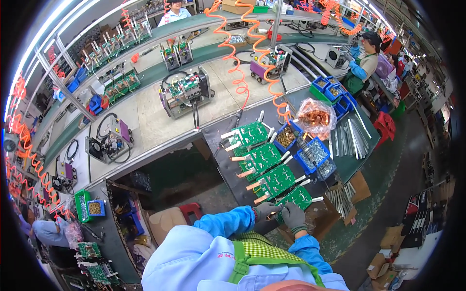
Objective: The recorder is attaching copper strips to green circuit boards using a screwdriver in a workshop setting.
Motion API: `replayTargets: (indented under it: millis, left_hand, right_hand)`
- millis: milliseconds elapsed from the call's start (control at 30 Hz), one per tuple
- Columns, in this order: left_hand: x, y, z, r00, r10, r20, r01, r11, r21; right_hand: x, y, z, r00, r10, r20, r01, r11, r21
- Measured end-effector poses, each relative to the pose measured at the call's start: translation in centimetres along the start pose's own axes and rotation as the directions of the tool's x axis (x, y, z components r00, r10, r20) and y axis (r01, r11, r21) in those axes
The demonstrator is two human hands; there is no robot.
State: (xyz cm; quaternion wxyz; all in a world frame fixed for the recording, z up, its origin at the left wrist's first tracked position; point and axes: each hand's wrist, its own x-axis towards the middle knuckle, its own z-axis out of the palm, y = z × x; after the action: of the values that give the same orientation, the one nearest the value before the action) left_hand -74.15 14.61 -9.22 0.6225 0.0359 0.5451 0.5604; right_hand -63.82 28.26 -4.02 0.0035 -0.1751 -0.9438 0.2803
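Both hands wear grey gloves and meet at the near edge of the closest green circuit board (pixel 297 196). My left hand (pixel 265 212) is closed at that board's left corner, fingers bent around something small that I cannot make out. Right beside it, my right hand (pixel 293 216) is closed too, with its fingertips curled against the board's near edge; what they pinch is hidden. Farther along the dark bench lie more boards in a row, among them a middle board (pixel 275 180) and a far board (pixel 250 134). Copper strips and white bars stick out from their ends.
Right of the boards stand a blue bin of brass-coloured fasteners (pixel 286 137), a blue bin of silver screws (pixel 313 154) and a clear bag of copper parts (pixel 315 116). Metal strips (pixel 350 138) lie beyond. An orange coiled hose (pixel 272 72) hangs over the bench. A co-worker (pixel 366 63) works at far right.
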Motion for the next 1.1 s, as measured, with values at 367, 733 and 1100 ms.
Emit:
replayTargets:
  millis: [367, 733, 1100]
  left_hand:
    - [2.7, -1.6, -1.7, 1.0, -0.022, 0.003, 0.021, 0.996, 0.091]
    - [3.9, -2.8, -4.6, 0.583, 0.664, 0.468, -0.709, 0.134, 0.693]
    - [3.0, -0.8, -3.6, 0.962, 0.23, 0.146, -0.266, 0.907, 0.325]
  right_hand:
    - [1.2, -1.1, 0.4, 0.988, -0.023, 0.154, 0.056, 0.975, -0.216]
    - [2.5, -1.9, 0.5, 0.991, 0.035, 0.131, -0.023, 0.996, -0.091]
    - [3.5, -0.7, 2.0, 0.999, 0.051, 0.019, -0.052, 0.997, 0.056]
